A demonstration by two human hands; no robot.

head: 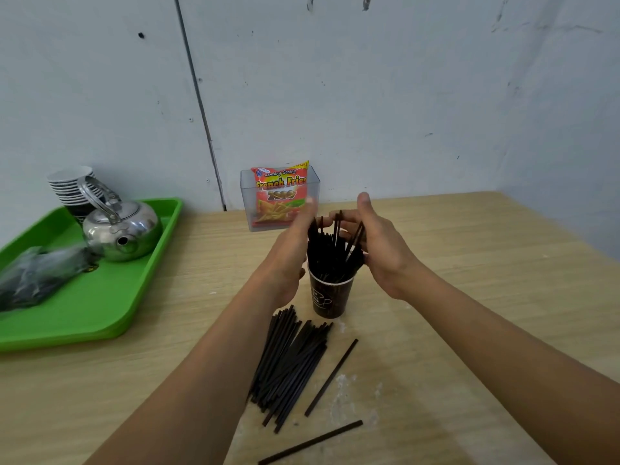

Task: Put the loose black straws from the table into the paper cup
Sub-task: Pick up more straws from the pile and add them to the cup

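Black straws [288, 360] are lying in a loose pile on the wooden table [469, 297], just on the near side of the paper cup [330, 297]. A single straw [331, 377] is lying slantwise to the right of the pile, and another straw [310, 443] is resting closer to the bottom edge. The cup is standing upright, and a bundle [330, 256] of straws is sticking up out of it, fanning slightly.

Both hands are flanking that bundle. The left hand [292, 250], blurred, is pressing against the bundle's left side with its fingers pointing up and looking fairly straight. The right hand [382, 250] is cupping the right side, its thumb pointing up and its fingers bending round the straw tops.

Behind the cup, a clear box [248, 209] is holding a snack packet [280, 193] against the wall. At the left, a green tray [84, 313] is carrying a metal kettle [122, 229], a stack of cups [72, 186] and a plastic bag [37, 280] with something dark in it.
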